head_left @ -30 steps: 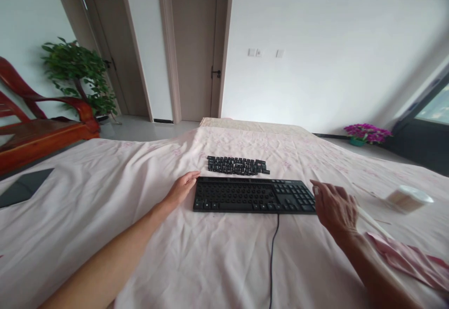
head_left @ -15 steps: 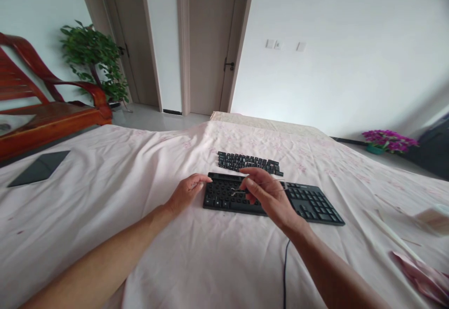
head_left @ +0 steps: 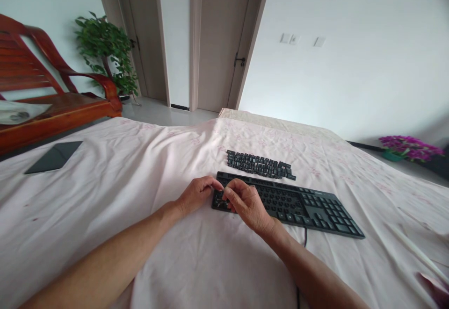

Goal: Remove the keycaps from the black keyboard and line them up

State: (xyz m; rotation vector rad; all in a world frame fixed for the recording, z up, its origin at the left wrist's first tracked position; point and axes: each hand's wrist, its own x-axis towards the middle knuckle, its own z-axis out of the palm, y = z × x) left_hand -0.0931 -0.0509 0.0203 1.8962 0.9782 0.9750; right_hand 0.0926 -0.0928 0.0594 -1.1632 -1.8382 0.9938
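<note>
A black keyboard (head_left: 280, 201) lies on the pink cloth, with many keycaps off its main block. At its left end my right hand (head_left: 247, 204) is closed, thumb against fingers, on a thin wire keycap puller (head_left: 220, 201), mostly hidden by the fingers. My left hand (head_left: 198, 194) reaches over the keyboard's left edge. Its thumb and index finger are drawn together close to the right fingertips; whatever lies between them is too small to make out. Loose black keycaps (head_left: 259, 165) sit in rows behind the keyboard.
A dark tablet-like slab (head_left: 54, 157) lies on the cloth (head_left: 168, 262) at left. The keyboard's cable (head_left: 305, 238) runs toward me under my right forearm. Farther off are a wooden bench (head_left: 63, 101), a leafy plant (head_left: 107, 54) and purple flowers (head_left: 410, 147).
My right hand has moved left along the keyboard to its left end, beside my left hand. My left fingers have come in to meet it. The view has shifted slightly.
</note>
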